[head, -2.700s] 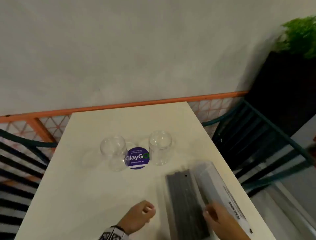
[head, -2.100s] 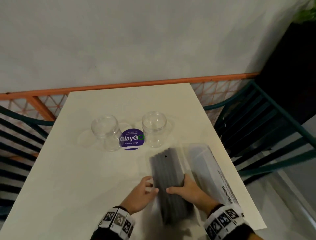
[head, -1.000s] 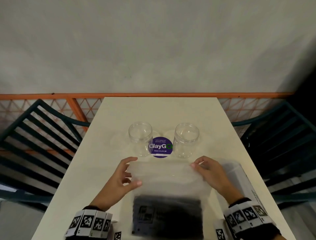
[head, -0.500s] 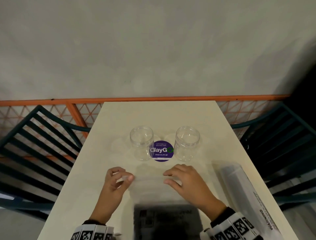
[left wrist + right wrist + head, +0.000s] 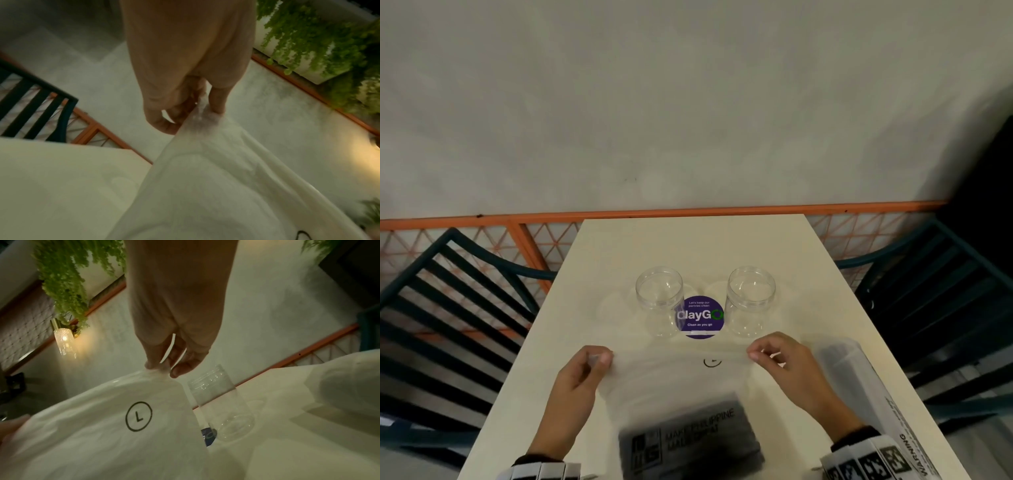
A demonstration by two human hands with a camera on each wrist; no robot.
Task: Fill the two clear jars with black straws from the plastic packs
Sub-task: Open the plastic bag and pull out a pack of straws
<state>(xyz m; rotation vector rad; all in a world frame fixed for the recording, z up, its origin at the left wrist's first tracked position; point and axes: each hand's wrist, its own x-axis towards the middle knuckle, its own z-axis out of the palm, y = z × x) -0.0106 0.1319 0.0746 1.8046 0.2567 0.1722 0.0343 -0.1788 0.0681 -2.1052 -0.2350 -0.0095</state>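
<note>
two hands now hold the plastic pack (image 5: 671, 383) by its far corners, near side of the purple sticker (image 5: 699, 317); half a second back they sat closer together on its film. judged, the mouth is being stretched to open; straws (image 5: 690, 442) stay bunched at the pack's near end, both jars (image 5: 659, 299) flanking the sticker empty. left hand (image 5: 582, 371) and right hand (image 5: 779, 359) each pinch film. wrist views alone show thumb-and-finger pinches and a circled mark (image 5: 138, 416); only the head view shows the second pack (image 5: 859, 387).

My plastic pack (image 5: 674, 383) hangs stretched at six o'clock, black straws (image 5: 690, 442) bunched low; two clear jars (image 5: 660, 301) stand empty at twelve.
</note>
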